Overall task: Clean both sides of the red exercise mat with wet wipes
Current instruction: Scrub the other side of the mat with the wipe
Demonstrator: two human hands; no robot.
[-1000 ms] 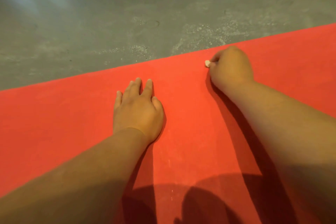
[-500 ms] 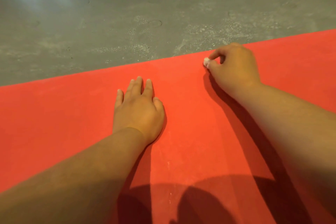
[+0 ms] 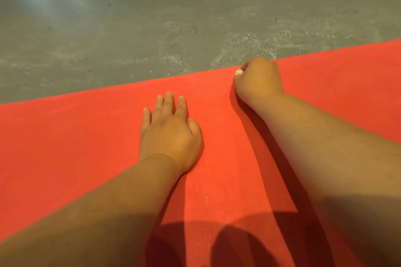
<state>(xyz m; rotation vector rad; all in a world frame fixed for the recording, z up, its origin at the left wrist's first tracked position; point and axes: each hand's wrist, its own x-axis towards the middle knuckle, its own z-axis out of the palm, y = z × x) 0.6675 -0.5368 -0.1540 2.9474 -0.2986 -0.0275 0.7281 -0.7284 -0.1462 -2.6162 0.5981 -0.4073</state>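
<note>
Fingers: right hand (image 3: 258,80) clenches wipe (image 3: 238,72) at mat (image 3: 65,136) far edge | left hand (image 3: 169,132) flat on mat

Probably a gym or plain workout room: a bare grey concrete floor (image 3: 152,17), dusty and scuffed, under a red exercise mat (image 3: 65,136).

The one camera, worn on the head, looks forward and steeply down from close above the mat (image 3: 65,147), which fills the lower frame. The floor (image 3: 130,28) lies toward 12 o'clock. The left forearm (image 3: 97,212) enters from 7 o'clock and the right forearm (image 3: 325,158) from 4 o'clock.
</note>
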